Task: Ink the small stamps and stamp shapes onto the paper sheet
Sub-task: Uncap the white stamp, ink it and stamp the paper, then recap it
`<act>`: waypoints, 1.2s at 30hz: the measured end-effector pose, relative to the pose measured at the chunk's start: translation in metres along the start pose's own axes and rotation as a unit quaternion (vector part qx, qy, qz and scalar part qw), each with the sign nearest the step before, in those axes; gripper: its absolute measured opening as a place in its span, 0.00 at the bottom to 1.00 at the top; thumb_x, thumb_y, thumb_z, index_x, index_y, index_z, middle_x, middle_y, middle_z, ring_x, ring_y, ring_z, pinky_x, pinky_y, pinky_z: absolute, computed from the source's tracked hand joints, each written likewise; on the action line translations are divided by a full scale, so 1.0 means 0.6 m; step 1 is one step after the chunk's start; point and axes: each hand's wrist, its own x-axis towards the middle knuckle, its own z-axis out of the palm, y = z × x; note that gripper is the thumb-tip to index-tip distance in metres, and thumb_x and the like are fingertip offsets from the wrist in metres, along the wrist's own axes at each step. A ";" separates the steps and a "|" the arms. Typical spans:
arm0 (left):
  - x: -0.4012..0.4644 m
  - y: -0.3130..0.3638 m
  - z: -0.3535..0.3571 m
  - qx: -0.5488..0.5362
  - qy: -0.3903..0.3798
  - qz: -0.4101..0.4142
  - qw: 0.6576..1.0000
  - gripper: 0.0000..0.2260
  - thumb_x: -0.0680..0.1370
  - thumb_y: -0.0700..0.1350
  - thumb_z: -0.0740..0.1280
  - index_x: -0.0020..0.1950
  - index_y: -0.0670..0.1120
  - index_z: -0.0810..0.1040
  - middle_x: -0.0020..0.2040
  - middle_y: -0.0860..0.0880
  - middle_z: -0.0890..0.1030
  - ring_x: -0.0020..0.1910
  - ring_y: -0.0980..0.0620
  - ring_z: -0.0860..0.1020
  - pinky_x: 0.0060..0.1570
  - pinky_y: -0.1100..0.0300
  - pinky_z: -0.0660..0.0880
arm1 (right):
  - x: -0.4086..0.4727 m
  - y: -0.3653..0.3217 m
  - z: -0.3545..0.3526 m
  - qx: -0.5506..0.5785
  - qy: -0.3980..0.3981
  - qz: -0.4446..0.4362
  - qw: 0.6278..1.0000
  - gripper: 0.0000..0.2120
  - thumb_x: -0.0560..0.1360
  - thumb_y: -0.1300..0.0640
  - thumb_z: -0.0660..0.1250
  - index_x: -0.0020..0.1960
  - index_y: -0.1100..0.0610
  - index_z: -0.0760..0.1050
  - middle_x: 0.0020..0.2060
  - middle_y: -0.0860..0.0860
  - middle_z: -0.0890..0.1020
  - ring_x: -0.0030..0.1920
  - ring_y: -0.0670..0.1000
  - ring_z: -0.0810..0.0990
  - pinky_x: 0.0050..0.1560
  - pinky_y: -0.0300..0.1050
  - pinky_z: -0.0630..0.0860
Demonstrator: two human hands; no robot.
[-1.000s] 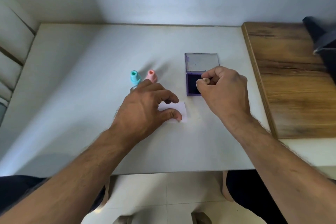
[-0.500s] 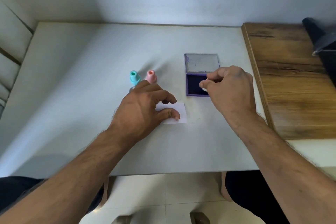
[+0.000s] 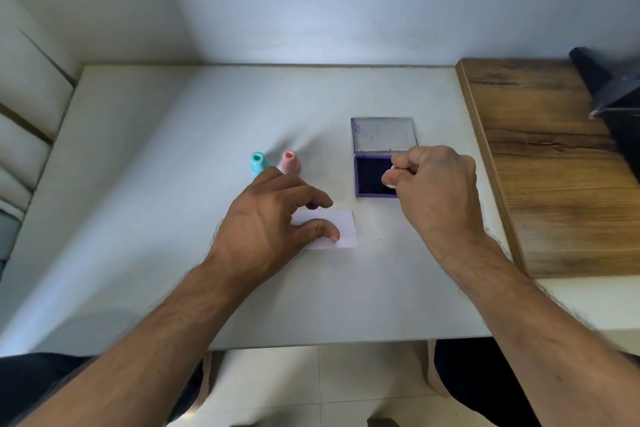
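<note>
A small white paper sheet (image 3: 341,227) lies on the white table, pinned flat by the thumb and fingers of my left hand (image 3: 273,222). Behind that hand stand a teal stamp (image 3: 258,163) and a pink stamp (image 3: 289,161), both upright. To the right is a purple ink pad (image 3: 370,177), its lid (image 3: 382,134) folded back and the dark pad exposed. My right hand (image 3: 434,189) is shut on a small white stamp (image 3: 391,184), mostly hidden by the fingers, held down over the pad's right part.
A wooden board (image 3: 554,163) adjoins the table (image 3: 156,218) on the right. A dark object (image 3: 616,94) sits at the board's far right edge. Walls close the back and left. The table's front edge runs just above my knees.
My right hand has shifted a little right and forward over the ink pad, showing the white stamp under its fingers. My left hand stays on the paper.
</note>
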 end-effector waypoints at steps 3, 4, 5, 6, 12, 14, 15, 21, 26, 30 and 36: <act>0.001 -0.002 0.001 0.003 -0.007 -0.002 1.000 0.18 0.69 0.64 0.70 0.51 0.53 0.84 0.45 0.57 0.81 0.48 0.56 0.73 0.48 0.63 0.70 | 0.003 -0.001 -0.003 0.015 0.001 0.004 1.000 0.08 0.74 0.63 0.72 0.53 0.59 0.83 0.36 0.44 0.80 0.32 0.37 0.74 0.46 0.38 0.79; -0.001 -0.003 0.001 0.004 -0.008 -0.001 1.000 0.17 0.69 0.63 0.71 0.50 0.53 0.84 0.45 0.57 0.81 0.48 0.55 0.73 0.48 0.62 0.71 | 0.004 -0.002 -0.005 0.028 -0.001 0.010 1.000 0.09 0.73 0.63 0.73 0.52 0.59 0.83 0.37 0.45 0.81 0.32 0.36 0.74 0.45 0.34 0.78; -0.002 -0.003 0.001 0.006 -0.007 0.000 1.000 0.17 0.69 0.62 0.72 0.50 0.53 0.84 0.45 0.57 0.81 0.47 0.55 0.73 0.47 0.61 0.71 | 0.006 -0.003 -0.008 0.043 -0.002 0.017 0.999 0.09 0.71 0.63 0.74 0.52 0.59 0.84 0.37 0.45 0.81 0.33 0.36 0.75 0.44 0.31 0.77; -0.004 -0.003 0.002 0.008 -0.006 0.000 1.000 0.16 0.69 0.62 0.71 0.49 0.53 0.84 0.45 0.57 0.81 0.47 0.56 0.73 0.47 0.61 0.72 | 0.006 -0.003 -0.011 0.058 -0.004 0.026 0.998 0.10 0.70 0.62 0.76 0.51 0.59 0.84 0.37 0.46 0.82 0.34 0.36 0.77 0.43 0.33 0.78; -0.002 -0.001 0.002 0.011 -0.005 -0.005 1.000 0.16 0.68 0.62 0.70 0.48 0.53 0.84 0.44 0.57 0.81 0.47 0.57 0.72 0.46 0.62 0.71 | 0.004 -0.002 -0.014 0.084 -0.012 0.046 0.995 0.11 0.68 0.60 0.78 0.50 0.57 0.84 0.35 0.41 0.79 0.34 0.38 0.80 0.43 0.46 0.84; -0.004 -0.001 0.002 0.012 -0.009 -0.006 1.000 0.16 0.69 0.62 0.71 0.48 0.53 0.84 0.44 0.57 0.81 0.47 0.57 0.72 0.46 0.62 0.72 | 0.006 -0.002 -0.014 0.082 -0.015 0.043 0.996 0.11 0.68 0.61 0.77 0.50 0.58 0.84 0.33 0.40 0.79 0.32 0.36 0.80 0.41 0.41 0.83; -0.005 -0.001 0.001 0.012 -0.011 -0.007 1.000 0.16 0.69 0.62 0.72 0.48 0.53 0.84 0.44 0.57 0.81 0.47 0.58 0.72 0.46 0.62 0.72 | 0.007 -0.002 -0.014 0.080 -0.015 0.041 0.996 0.11 0.69 0.61 0.77 0.50 0.58 0.84 0.33 0.40 0.79 0.32 0.36 0.80 0.40 0.40 0.83; -0.003 0.001 -0.007 0.029 -0.022 0.005 0.999 0.18 0.70 0.62 0.70 0.51 0.52 0.84 0.46 0.55 0.82 0.47 0.56 0.72 0.45 0.58 0.74 | 0.007 -0.006 -0.011 0.044 -0.004 0.023 0.999 0.09 0.70 0.62 0.76 0.51 0.58 0.84 0.39 0.47 0.82 0.36 0.38 0.78 0.43 0.33 0.78; 0.003 -0.012 -0.017 0.047 -0.028 0.011 0.998 0.20 0.68 0.65 0.68 0.52 0.54 0.84 0.47 0.57 0.82 0.49 0.57 0.72 0.47 0.61 0.72 | 0.015 -0.013 -0.015 0.026 -0.003 0.039 0.999 0.11 0.69 0.60 0.77 0.51 0.58 0.84 0.43 0.53 0.85 0.41 0.50 0.83 0.43 0.48 0.84; 0.003 -0.020 -0.023 0.050 -0.045 0.013 0.998 0.19 0.68 0.65 0.71 0.52 0.55 0.84 0.47 0.59 0.82 0.48 0.58 0.71 0.48 0.61 0.73 | 0.015 -0.014 -0.012 0.031 0.010 0.046 0.998 0.10 0.69 0.57 0.76 0.50 0.55 0.84 0.42 0.51 0.85 0.40 0.49 0.83 0.40 0.47 0.84; -0.002 -0.015 -0.010 0.081 -0.065 0.012 0.995 0.15 0.70 0.62 0.71 0.50 0.56 0.83 0.46 0.58 0.82 0.47 0.57 0.71 0.45 0.60 0.74 | 0.003 -0.047 0.003 0.409 -0.101 0.239 0.875 0.04 0.74 0.63 0.69 0.48 0.59 0.82 0.34 0.52 0.82 0.26 0.47 0.73 0.25 0.38 0.73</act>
